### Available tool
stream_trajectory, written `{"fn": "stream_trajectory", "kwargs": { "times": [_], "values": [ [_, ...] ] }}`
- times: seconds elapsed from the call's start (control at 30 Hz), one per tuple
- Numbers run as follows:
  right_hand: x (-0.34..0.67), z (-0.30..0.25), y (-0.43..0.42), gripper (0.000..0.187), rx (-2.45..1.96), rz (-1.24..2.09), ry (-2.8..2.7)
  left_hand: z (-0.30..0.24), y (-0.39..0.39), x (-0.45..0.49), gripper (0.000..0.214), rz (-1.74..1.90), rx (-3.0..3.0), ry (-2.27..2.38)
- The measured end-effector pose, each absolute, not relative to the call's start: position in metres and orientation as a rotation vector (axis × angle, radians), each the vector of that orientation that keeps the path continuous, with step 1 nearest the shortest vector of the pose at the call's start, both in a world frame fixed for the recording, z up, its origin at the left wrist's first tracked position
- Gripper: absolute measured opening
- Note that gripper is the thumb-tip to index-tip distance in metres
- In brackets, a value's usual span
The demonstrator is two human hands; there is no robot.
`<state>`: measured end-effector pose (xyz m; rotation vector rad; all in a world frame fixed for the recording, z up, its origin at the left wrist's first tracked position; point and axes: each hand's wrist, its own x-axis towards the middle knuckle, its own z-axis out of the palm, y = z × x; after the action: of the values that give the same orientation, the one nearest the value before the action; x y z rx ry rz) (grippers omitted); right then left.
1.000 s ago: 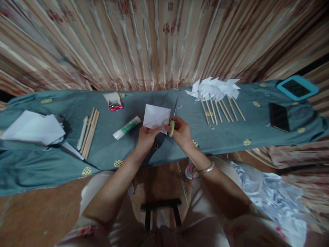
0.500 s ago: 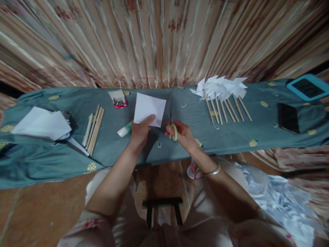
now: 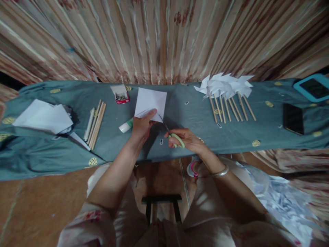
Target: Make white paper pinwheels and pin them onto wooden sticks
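Observation:
A white square sheet of paper (image 3: 150, 100) is pinched at its lower edge by my left hand (image 3: 143, 124), the thumb lying on top. My right hand (image 3: 185, 139) grips the light green handles of a pair of scissors (image 3: 177, 140). Their dark blades point up and left and meet the paper's lower right corner. Whether the blades have cut into it I cannot tell. Partly behind my left hand lies a white and green tube (image 3: 125, 126). Just beyond it stands an open red box (image 3: 121, 97) with small metal pieces inside.
On the left lie a stack of white paper (image 3: 42, 116) and several wooden sticks (image 3: 96, 127) beside a pale rod. White paper pinwheels (image 3: 222, 85) on sticks rest at the right. Farther right are a dark phone (image 3: 293, 119) and a blue-framed tablet (image 3: 313, 88). A green cloth (image 3: 123, 147) covers the table.
The scissors have turned from pointing straight up to pointing up-left, and their tips now reach the paper's lower right corner. My left hand keeps its hold on the sheet.

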<state>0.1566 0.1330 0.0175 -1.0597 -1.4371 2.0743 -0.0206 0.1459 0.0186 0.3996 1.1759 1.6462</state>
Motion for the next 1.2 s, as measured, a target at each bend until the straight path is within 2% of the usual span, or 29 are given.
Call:
{"fn": "stream_trajectory", "kwargs": {
  "times": [0.23,0.77,1.2],
  "values": [
    [0.1561,0.0174,0.1355,0.054,-1.057,2.069,-1.457,0.0162,0.1455,-0.0193,0.027,1.618,0.431,1.161],
    [0.1561,0.0172,0.1352,0.047,-1.036,2.006,-1.532,0.0200,0.1439,-0.0157,0.024,1.634,0.401,1.179],
    [0.1550,0.0161,0.1342,0.050,-1.047,2.021,-1.477,0.0188,0.1432,-0.0158,0.023,1.613,0.435,1.190]
  ]
}}
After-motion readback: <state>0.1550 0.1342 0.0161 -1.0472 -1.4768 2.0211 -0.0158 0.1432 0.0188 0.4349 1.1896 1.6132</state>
